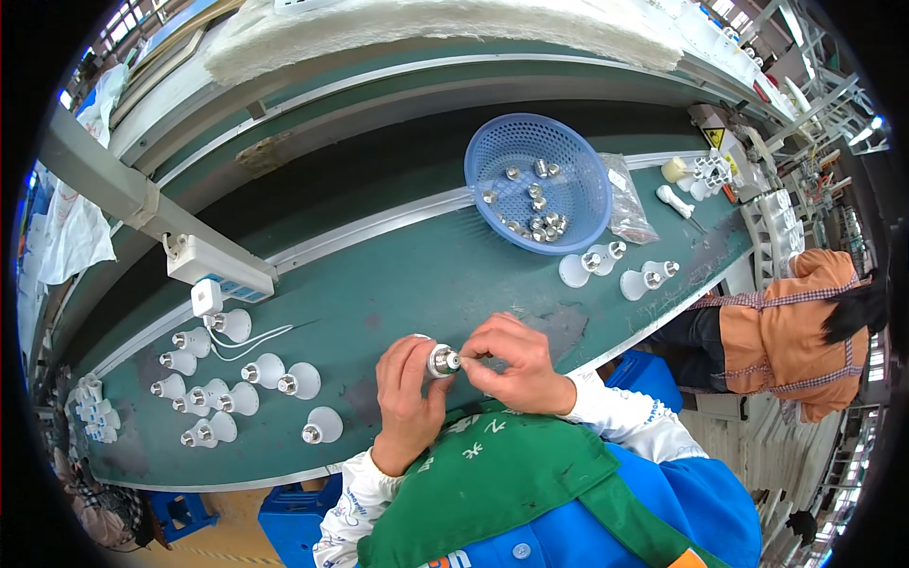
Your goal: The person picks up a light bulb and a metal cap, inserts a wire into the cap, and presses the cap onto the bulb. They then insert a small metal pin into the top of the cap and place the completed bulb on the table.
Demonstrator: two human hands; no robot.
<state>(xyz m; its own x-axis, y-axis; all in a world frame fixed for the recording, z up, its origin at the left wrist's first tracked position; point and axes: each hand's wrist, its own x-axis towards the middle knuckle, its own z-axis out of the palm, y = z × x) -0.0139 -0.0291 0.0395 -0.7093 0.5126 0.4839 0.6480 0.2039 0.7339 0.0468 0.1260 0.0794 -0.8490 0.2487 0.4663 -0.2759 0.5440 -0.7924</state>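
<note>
My left hand [407,390] is wrapped around a white light bulb [442,362], its silver screw cap pointing to the right. At that cap's tip, my right hand [523,364] is closed in a pinch with thumb and forefinger. Whatever is between those fingertips is too small to make out. Closest to my left hand on the bench stands a white bulb [323,426] with a metal cap. Beyond my right hand, several similar bulbs [576,271] stand below a blue perforated basket [603,194], which contains loose silver screw caps [552,225].
More bulbs [239,398] are grouped on the green bench [398,284] at left. A white plug with cable [206,297] hangs from a power strip [213,265]. A plastic bag [630,204] and a white-handled screwdriver [674,201] lie right. A co-worker in orange [791,331] sits at right.
</note>
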